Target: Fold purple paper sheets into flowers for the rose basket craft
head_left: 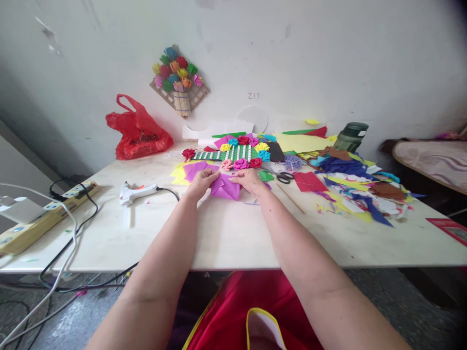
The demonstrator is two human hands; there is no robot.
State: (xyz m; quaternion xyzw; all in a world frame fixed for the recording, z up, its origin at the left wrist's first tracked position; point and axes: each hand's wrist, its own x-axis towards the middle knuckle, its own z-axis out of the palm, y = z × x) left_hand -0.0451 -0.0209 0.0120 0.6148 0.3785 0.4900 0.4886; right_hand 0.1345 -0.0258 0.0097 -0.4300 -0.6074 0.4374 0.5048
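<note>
A piece of purple paper [225,187] is stretched between my two hands, low over the white table. My left hand [203,183] pinches its left edge between thumb and fingers. At its right edge, my right hand [251,181] holds it in the same way. More purple paper [195,170] lies on yellow paper [178,173] behind my left hand. Just beyond both hands lies a green and white striped panel [237,154] bordered by paper roses, among them a pink rose [241,164] and a blue rose [263,155].
A white glue gun [135,193] stands at left, near a power strip [51,214] with cables. To the right are black-handled scissors [285,178], a thin stick [290,195], red paper [310,182], a heap of paper scraps [350,180] and a green bottle [350,137]. A red bag [142,133] sits back left.
</note>
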